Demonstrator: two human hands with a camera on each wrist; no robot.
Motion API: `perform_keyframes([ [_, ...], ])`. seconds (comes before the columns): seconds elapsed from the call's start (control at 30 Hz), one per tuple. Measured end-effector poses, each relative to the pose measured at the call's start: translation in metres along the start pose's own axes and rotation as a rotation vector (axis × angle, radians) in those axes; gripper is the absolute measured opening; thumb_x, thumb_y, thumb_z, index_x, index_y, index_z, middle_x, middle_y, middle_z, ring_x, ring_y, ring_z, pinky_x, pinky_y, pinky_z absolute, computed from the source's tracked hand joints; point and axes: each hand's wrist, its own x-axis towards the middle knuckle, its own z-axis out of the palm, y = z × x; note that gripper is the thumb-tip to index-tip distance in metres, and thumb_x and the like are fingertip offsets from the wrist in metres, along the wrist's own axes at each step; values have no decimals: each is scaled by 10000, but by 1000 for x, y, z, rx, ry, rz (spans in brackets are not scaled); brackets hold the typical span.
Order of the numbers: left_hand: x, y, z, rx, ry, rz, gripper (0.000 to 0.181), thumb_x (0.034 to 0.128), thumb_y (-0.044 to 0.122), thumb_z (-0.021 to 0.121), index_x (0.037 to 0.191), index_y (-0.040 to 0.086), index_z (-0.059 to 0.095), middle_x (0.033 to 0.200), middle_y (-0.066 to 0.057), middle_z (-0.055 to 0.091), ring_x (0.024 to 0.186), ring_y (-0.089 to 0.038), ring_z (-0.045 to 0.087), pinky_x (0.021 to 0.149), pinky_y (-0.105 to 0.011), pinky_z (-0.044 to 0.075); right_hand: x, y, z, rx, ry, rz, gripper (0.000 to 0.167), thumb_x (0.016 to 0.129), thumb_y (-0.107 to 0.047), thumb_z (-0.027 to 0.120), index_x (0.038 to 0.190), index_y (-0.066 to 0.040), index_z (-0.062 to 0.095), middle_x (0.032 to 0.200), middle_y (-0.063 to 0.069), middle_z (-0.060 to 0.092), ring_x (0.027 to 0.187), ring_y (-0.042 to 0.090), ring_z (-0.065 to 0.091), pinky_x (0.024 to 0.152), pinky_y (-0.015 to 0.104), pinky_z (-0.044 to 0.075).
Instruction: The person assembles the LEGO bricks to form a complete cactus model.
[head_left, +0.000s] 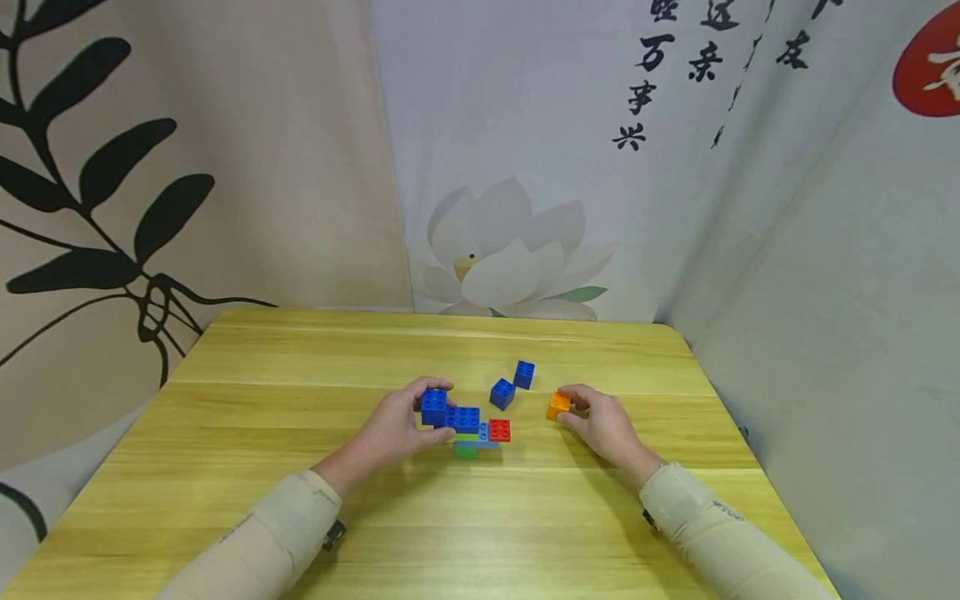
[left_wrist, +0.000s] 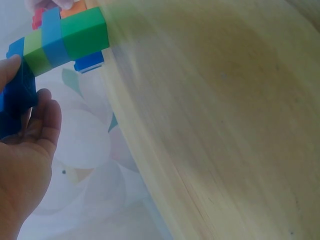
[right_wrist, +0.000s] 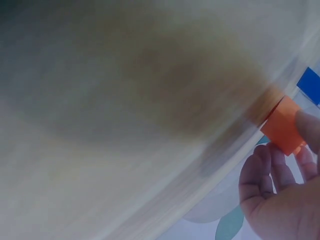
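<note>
My left hand (head_left: 395, 429) grips a joined build of toy bricks by its dark blue bricks (head_left: 462, 418), thumb in front and fingers behind. In the left wrist view, the build also has a lime brick (left_wrist: 37, 52), a light blue brick (left_wrist: 54, 37) and a green brick (left_wrist: 85, 33). A red brick (head_left: 499, 430) sits at the build's right end. My right hand (head_left: 604, 423) pinches an orange brick (head_left: 557, 406) between thumb and fingers, to the right of the build. The right wrist view shows this orange brick (right_wrist: 284, 126) at or just above the tabletop; contact is unclear.
Two loose blue bricks, one nearer (head_left: 502, 393) and one farther (head_left: 524, 374), lie on the wooden table (head_left: 337, 350) beyond the hands. Behind the table's far edge hangs a printed curtain (head_left: 517, 167).
</note>
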Motion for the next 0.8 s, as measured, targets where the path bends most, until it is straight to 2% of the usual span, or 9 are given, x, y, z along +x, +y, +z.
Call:
perform_keyframes([
  [0.2,0,2,0,-2,-2,-25,633,873,153,907,1425,206,600,1289,3,750,1026,-217,661,619,-252,541,-1,-3,2,33,5,-25,410,955,-161,822,1350,-142,716,1203,113,789,1045,267,740,950,484,620],
  [0.43,1,1,-1,-10,-9,-14,636,873,134,904,1428,191,597,1286,-7,753,997,-216,656,558,-257,499,-2,-13,2,76,12,-87,402,948,-180,834,1337,-164,733,1182,87,795,1067,259,743,896,415,640],
  [0.63,1,1,-1,0,-5,-3,635,873,141,905,1428,194,601,1277,2,752,1011,-218,656,579,-251,501,-5,-32,-3,129,4,-146,388,947,-193,838,1322,-164,742,1171,38,797,1067,243,729,885,340,617],
  [0.8,1,2,-2,8,-1,4,638,869,157,911,1427,201,604,1262,16,749,1031,-215,651,650,-245,529,-10,-46,-8,202,-27,-174,377,957,-186,826,1324,-165,740,1195,27,788,1103,316,717,911,358,605],
])
